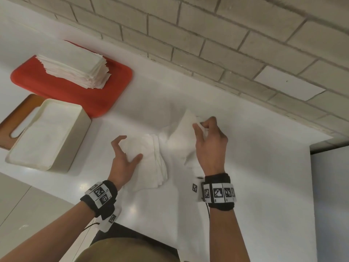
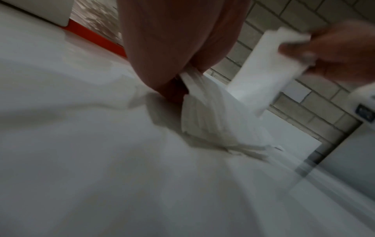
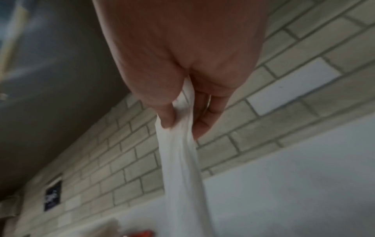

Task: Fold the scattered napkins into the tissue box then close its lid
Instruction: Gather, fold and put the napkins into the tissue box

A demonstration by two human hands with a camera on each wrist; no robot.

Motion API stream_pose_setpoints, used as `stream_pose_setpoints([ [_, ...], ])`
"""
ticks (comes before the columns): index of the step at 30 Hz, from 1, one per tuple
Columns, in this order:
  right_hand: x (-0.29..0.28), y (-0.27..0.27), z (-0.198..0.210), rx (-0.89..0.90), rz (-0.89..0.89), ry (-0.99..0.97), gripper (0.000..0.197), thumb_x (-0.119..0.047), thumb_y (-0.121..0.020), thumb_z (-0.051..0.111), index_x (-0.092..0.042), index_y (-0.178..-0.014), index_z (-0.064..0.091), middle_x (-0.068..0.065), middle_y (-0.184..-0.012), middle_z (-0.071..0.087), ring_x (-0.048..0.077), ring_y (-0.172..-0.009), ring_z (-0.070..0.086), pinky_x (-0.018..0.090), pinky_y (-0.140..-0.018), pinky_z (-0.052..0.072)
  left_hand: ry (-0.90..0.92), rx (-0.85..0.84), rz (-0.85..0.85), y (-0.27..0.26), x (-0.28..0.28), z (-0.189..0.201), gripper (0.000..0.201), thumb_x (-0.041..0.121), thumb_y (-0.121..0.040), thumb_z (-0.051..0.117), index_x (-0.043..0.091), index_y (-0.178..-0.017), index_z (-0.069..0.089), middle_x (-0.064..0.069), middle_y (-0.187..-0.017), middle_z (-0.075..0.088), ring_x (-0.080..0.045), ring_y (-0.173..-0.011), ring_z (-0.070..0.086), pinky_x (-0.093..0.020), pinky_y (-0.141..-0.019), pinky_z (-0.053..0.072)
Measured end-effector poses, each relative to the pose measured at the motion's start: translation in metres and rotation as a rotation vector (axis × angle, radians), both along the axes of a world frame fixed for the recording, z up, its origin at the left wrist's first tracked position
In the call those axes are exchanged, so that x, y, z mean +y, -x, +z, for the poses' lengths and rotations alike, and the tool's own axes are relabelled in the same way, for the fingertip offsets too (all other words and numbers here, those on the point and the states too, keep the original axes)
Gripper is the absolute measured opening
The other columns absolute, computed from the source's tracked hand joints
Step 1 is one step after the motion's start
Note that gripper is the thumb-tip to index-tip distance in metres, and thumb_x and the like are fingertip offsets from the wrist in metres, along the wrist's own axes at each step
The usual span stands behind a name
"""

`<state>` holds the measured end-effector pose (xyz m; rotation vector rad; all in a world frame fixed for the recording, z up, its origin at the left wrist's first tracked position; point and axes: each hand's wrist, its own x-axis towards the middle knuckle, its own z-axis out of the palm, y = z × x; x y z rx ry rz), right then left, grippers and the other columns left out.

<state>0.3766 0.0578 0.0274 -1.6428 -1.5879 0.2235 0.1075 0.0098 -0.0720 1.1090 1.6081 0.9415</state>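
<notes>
Landmark: the cream, rectangular, open-topped plastic tissue box (image 1: 56,140), standing on the white countertop (image 1: 245,167), holding flat white paper inside. Behind the box, touching its far corner: a red rounded-rectangle plastic tray (image 1: 62,91) carrying a neat stack of folded white napkins (image 1: 75,70). To the left of the box, partly under it: a brown wooden lid with a slot handle (image 1: 17,118), lying flat. To the right of the box, near it: a loose fanned pile of white paper napkins (image 1: 151,159) on the countertop. My left hand (image 1: 124,157) sits over the near-box side of that pile, fingers curled and spread apart, thumb out; in the left wrist view the paper bunches at the base of my hand, and I cannot tell whether I grip it. Further right of the box, beyond the pile: one single white paper napkin (image 1: 181,135), lifted above the countertop, hanging down toward it. My right hand (image 1: 209,142) pinches its top edge, thumb and fingertips (image 3: 168,118) clamped together on the paper. Behind everything, well back from the box: a grey brick wall (image 1: 226,44).
</notes>
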Motion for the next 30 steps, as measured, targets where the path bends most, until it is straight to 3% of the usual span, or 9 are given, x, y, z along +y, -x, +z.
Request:
stream_pose_setpoints([
  [4, -0.003, 0.045, 0.033, 0.119, 0.229, -0.224, 0.012, -0.009, -0.102, 0.075, -0.004, -0.095, 0.067, 0.002, -0.106, 0.077, 0.019, -0.089, 0.073, 0.031, -0.077, 0.058, 0.084, -0.022, -0.090, -0.002, 0.003, 0.006, 0.018, 0.030, -0.111, 0.058, 0.029, -0.112, 0.076, 0.014, -0.124, 0.074, -0.003, -0.116, 0.067, -0.039, -0.110, 0.048],
  [6, -0.014, 0.064, 0.019, 0.091, 0.425, -0.168, 0.005, -0.004, -0.099, 0.075, -0.008, -0.102, 0.073, 0.000, -0.119, 0.077, 0.019, -0.104, 0.073, 0.039, -0.091, 0.057, 0.244, -0.306, -0.076, -0.002, 0.005, 0.019, 0.062, 0.052, -0.114, 0.037, 0.007, -0.112, 0.080, 0.010, -0.119, 0.080, 0.002, -0.110, 0.071, -0.031, -0.105, 0.048],
  [10, -0.050, 0.077, -0.051, -0.080, 0.657, 0.050, 0.017, -0.019, -0.098, 0.069, -0.015, -0.112, 0.078, -0.003, -0.128, 0.075, 0.018, -0.122, 0.067, 0.044, -0.112, 0.046, 0.348, -0.721, -0.034, 0.007, 0.009, 0.024, 0.104, 0.083, -0.100, 0.015, 0.000, -0.136, 0.067, -0.023, -0.132, 0.073, -0.038, -0.121, 0.071, -0.050, -0.107, 0.050],
  [15, -0.088, 0.067, -0.100, -0.184, 0.800, 0.411, 0.025, -0.047, -0.096, 0.072, -0.028, -0.111, 0.072, -0.013, -0.139, 0.068, 0.009, -0.146, 0.049, 0.042, -0.123, 0.038, 0.269, -0.195, -0.036, 0.007, 0.011, 0.002, 0.076, 0.078, -0.081, 0.074, 0.003, -0.091, 0.070, -0.012, -0.087, 0.075, -0.036, -0.083, 0.071, -0.052, -0.084, 0.058],
  [18, -0.069, 0.045, -0.073, -0.026, 0.575, 0.488, 0.048, -0.077, -0.091, 0.065, -0.035, -0.114, 0.072, -0.019, -0.128, 0.069, 0.004, -0.129, 0.058, 0.028, -0.113, 0.042, 0.215, -0.044, -0.032, 0.002, 0.007, -0.004, 0.045, 0.054, -0.097, 0.068, 0.015, -0.118, 0.070, -0.004, -0.108, 0.079, -0.030, -0.100, 0.076, -0.057, -0.093, 0.061],
  [21, -0.015, 0.010, -0.067, 0.016, -0.041, 0.325, 0.054, -0.073, -0.097, 0.054, -0.023, -0.114, 0.068, -0.003, -0.114, 0.072, 0.023, -0.107, 0.067, 0.041, -0.096, 0.055, 0.171, 0.009, -0.028, -0.004, 0.005, -0.002, 0.033, 0.030, -0.108, 0.061, 0.018, -0.132, 0.042, -0.005, -0.115, 0.070, -0.032, -0.104, 0.072, -0.053, -0.089, 0.061],
  [23, 0.028, -0.010, -0.072, 0.057, -0.335, 0.491, 0.068, -0.076, -0.094, 0.056, -0.019, -0.130, 0.060, 0.007, -0.129, 0.063, 0.035, -0.122, 0.059, 0.048, -0.105, 0.049, 0.116, 0.029, -0.049, -0.006, 0.003, -0.003, 0.042, 0.021, -0.108, 0.060, 0.024, -0.134, 0.027, -0.005, -0.110, 0.068, -0.035, -0.097, 0.073, -0.051, -0.084, 0.063],
  [26, 0.071, -0.028, -0.087, 0.039, -0.350, 0.823, 0.069, -0.071, -0.084, 0.072, -0.024, -0.132, 0.061, 0.009, -0.140, 0.056, 0.040, -0.135, 0.047, 0.051, -0.112, 0.039, -0.008, 0.277, -0.086, -0.013, -0.001, -0.005, 0.065, 0.021, -0.099, 0.073, 0.026, -0.142, 0.025, -0.009, -0.132, 0.053, -0.035, -0.119, 0.059, -0.050, -0.096, 0.055],
  [30, 0.086, -0.037, -0.088, 0.184, -0.135, 0.622, 0.022, -0.041, -0.092, 0.080, -0.023, -0.098, 0.069, -0.007, -0.099, 0.072, 0.023, -0.104, 0.068, 0.037, -0.093, 0.051, -0.033, 0.560, -0.087, -0.027, 0.007, 0.010, 0.061, 0.029, -0.094, 0.077, 0.022, -0.144, 0.043, -0.008, -0.148, 0.032, -0.032, -0.131, 0.033, -0.054, -0.105, 0.037],
])
